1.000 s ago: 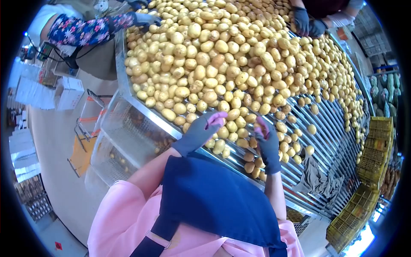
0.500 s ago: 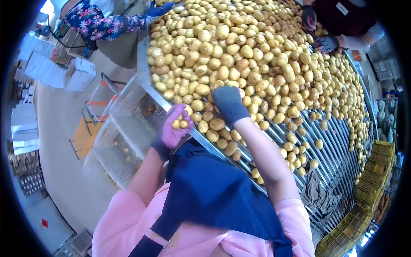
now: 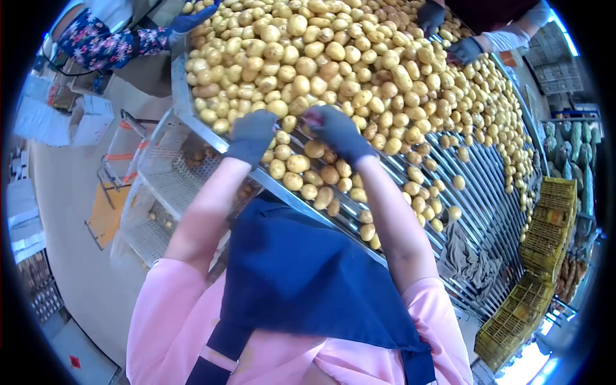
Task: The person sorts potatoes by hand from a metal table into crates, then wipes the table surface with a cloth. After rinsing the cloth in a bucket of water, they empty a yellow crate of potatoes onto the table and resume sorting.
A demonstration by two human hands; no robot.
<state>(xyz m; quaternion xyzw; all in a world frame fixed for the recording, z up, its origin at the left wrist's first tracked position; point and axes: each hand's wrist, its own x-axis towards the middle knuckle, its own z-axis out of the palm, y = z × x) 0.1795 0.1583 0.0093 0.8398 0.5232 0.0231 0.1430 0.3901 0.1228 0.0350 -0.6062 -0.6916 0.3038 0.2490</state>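
My left hand (image 3: 253,136), in a grey glove with a purple palm, is palm down at the metal rim of the sorting table. Its fingers curl inward beside the potatoes (image 3: 297,163), and what lies under them is hidden. Just to its right, my right hand (image 3: 339,133) wears a matching glove. Its fingers are bent in over the near edge of the heap, with purple fingertips showing; I cannot make out what they hold. Several loose potatoes lie on the metal bars (image 3: 478,196) below and between both hands.
Clear plastic crates (image 3: 168,151) stand left of the table, with some potatoes inside. A grey cloth (image 3: 468,260) lies on the bars. Yellow crates (image 3: 545,224) line the right side. Across the heap are a co-worker's gloved hands (image 3: 465,50); another person's blue glove (image 3: 192,19) is at upper left.
My left hand, which held a few small potatoes palm up, has turned palm down and moved over the table edge. My right hand's fingertips have turned inward. The view has shifted slightly.
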